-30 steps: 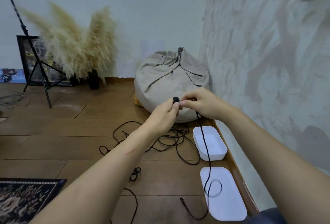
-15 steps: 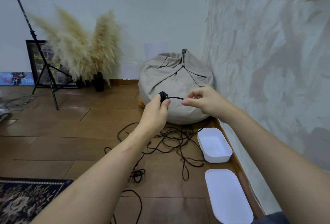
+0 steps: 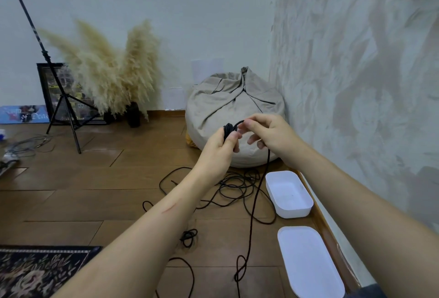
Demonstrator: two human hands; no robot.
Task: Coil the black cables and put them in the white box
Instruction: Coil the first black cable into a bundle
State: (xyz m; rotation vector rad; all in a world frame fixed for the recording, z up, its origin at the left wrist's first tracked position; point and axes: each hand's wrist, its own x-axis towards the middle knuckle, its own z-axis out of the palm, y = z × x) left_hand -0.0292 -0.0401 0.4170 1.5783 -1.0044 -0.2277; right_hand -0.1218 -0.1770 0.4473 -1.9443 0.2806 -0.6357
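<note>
Above wood floor, left hand grips the cable coil; right hand pinches its trailing strand.

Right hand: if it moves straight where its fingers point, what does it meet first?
Probably the black cable coil in the left hand; the right hand points left at it, depth unclear.

Smooth white plastic box, matt wooden floor, creased cloth beanbag (black cable looks braided)

Black cables over brown plank floor; white box and white lid at right. Beige beanbag far, dark floral rug near left.
</note>
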